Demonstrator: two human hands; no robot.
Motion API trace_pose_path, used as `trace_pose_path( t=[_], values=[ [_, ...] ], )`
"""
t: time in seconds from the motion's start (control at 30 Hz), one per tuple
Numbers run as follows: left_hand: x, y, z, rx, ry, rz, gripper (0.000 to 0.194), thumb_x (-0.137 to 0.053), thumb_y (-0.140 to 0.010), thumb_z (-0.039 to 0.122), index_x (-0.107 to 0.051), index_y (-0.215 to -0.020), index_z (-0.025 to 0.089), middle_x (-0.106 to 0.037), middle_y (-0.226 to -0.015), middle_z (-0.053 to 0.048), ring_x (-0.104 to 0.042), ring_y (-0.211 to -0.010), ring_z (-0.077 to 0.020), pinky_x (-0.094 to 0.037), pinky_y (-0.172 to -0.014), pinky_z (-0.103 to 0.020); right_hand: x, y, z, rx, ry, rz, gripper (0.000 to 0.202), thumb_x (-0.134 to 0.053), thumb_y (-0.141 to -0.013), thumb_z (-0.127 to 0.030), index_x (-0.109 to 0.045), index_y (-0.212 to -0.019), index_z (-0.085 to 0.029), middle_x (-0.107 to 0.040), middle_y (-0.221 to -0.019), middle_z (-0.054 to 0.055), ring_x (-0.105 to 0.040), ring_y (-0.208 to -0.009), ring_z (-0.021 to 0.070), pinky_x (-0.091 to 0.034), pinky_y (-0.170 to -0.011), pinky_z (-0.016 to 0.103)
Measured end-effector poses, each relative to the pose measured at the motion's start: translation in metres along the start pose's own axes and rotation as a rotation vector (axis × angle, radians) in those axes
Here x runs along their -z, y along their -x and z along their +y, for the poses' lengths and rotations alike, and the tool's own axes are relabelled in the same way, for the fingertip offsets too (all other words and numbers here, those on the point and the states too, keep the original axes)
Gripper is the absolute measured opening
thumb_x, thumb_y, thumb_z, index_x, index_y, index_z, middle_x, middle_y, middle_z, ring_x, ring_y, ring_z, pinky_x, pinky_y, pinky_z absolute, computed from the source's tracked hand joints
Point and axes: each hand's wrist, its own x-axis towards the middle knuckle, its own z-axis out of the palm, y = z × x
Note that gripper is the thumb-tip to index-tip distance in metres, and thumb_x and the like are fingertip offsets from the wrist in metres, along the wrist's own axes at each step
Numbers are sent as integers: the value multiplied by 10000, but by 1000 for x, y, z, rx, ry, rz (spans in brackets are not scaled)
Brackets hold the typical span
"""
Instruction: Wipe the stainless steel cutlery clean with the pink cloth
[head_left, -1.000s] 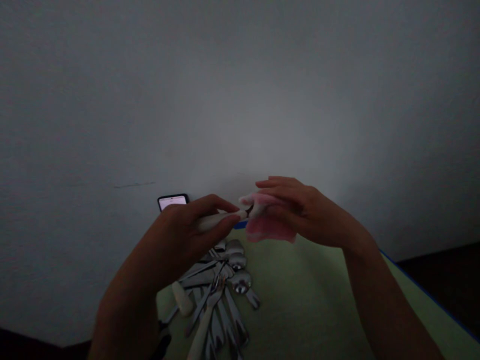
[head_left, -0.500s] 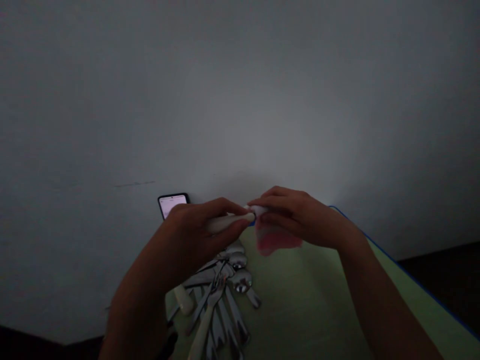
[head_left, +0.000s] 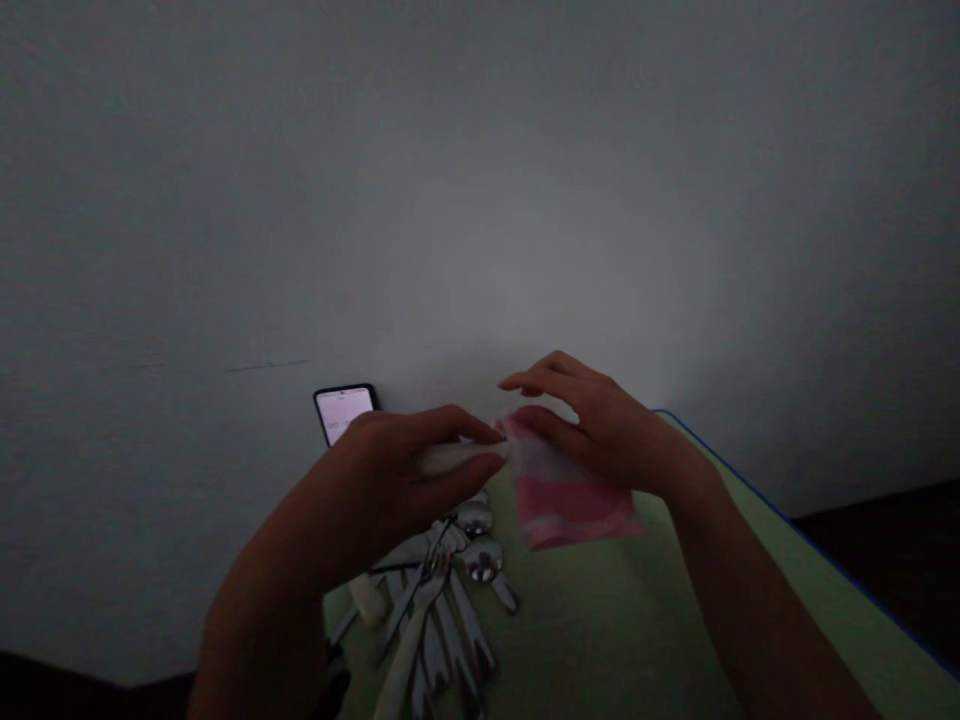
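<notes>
My left hand (head_left: 405,480) is closed around a cream-coloured handle (head_left: 454,459), pinched between thumb and fingers above the table. It looks like a piece of cutlery, but its far end is hidden by a pink and white cloth (head_left: 574,505). The cloth hangs from my right hand (head_left: 592,415), whose thumb lies against it while the upper fingers are raised off it. Below my left hand lies a pile of cutlery: a fork (head_left: 431,595) with a cream handle, a shiny spoon (head_left: 481,560) and several metal handles (head_left: 450,640).
A phone (head_left: 345,412) with a lit screen leans at the back left by the grey wall (head_left: 480,200). The green tabletop (head_left: 600,630) has a blue edge (head_left: 795,535) running along the right side. The scene is dim.
The fingers of my right hand have lifted and spread from the cutlery's end. The cloth has opened out and hangs lower and wider. My left hand keeps its hold, nearly still.
</notes>
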Motion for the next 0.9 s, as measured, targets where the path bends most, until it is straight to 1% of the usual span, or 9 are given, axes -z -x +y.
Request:
trace_pose_path(
  t=[0.07, 0.13, 0.2, 0.27, 0.37, 0.5, 0.6, 0.9],
  values=[
    [0, 0, 0, 11, 0, 26, 275, -532, -809, 430, -662, -930, 221, -669, -638, 27, -570, -519, -90, -403, -509, -173, 0, 1, -1, -8, -26, -16, 262, -443, -888, -271, -586, -1100, -213, -594, -1044, 66, -551, -959, 151, -411, -873, 313],
    [1, 0, -2, 18, 4, 53, 276, -533, -807, 429, -661, -933, 219, -679, -666, 20, -579, -541, -96, -409, -515, -174, 2, 2, -1, -35, -80, -122, 268, -422, -897, -325, -605, -1056, -211, -637, -965, 45, -578, -868, 143, -432, -784, 278],
    [1, 1, -3, 9, 12, 67, 271, -537, -801, 428, -662, -922, 220, -676, -663, 25, -567, -522, -88, -405, -505, -168, 4, 5, 0, -78, -126, -243, 299, -430, -885, -385, -602, -1058, -214, -660, -894, 29, -588, -755, 132, -430, -665, 246],
    [0, 1, -4, -3, 18, 64, 264, -544, -794, 427, -666, -906, 222, -664, -633, 38, -542, -483, -72, -395, -488, -159, 5, 7, 2, -122, -132, -292, 316, -460, -863, -410, -600, -1063, -209, -667, -872, 29, -581, -700, 127, -408, -600, 231],
    [-1, 0, -3, -9, 18, 56, 268, -546, -795, 432, -665, -904, 218, -654, -613, 42, -538, -474, -70, -383, -473, -156, 6, 7, 3, -153, -92, -272, 304, -496, -840, -412, -627, -1006, -193, -665, -832, 33, -562, -671, 123, -380, -569, 224],
    [-2, 0, -1, 2, 12, 50, 277, -537, -807, 432, -657, -928, 214, -660, -634, 33, -560, -510, -83, -382, -474, -158, 7, 5, 3, -153, -67, -219, 272, -522, -825, -405, -653, -935, -194, -656, -755, 11, -545, -623, 109, -349, -538, 213],
    [-2, 1, 0, 6, 16, 57, 277, -526, -813, 427, -658, -924, 211, -657, -628, 32, -553, -503, -82, -388, -476, -158, 7, 4, 2, -134, -69, -175, 251, -533, -820, -390, -660, -934, -206, -666, -762, 1, -558, -635, 105, -355, -558, 210],
    [-1, 0, 0, 21, 69, 61, 281, -538, -800, 438, -661, -900, 206, -636, -593, 39, -525, -464, -69, -373, -439, -142, 8, 4, -3, -46, -23, -122, 234, -492, -856, -356, -652, -963, -222, -681, -813, -6, -580, -660, 99, -375, -613, 206]
  ],
)
